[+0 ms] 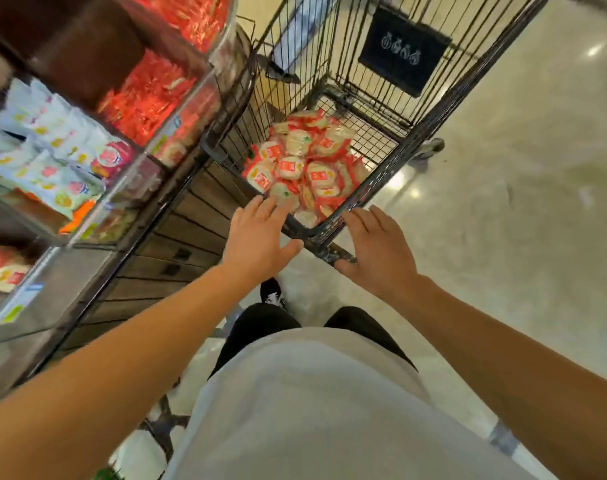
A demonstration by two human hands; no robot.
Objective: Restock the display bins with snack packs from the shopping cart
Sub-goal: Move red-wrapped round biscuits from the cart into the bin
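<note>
one shopping cart (333,233), two hands (257,237), many snack packs (305,161)

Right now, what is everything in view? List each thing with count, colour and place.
shopping cart: one, black wire, centre, beside the bins.
snack packs: a heap, too many to count, red and white, in the cart's near end.
black sign: one, hanging inside the cart's far end.
display bins: several clear tiers, left, holding red packs and white packs.
floor: pale, glossy, right.
left hand: open, fingers at the near rim, over the packs.
right hand: open, at the cart's near rim.
</note>
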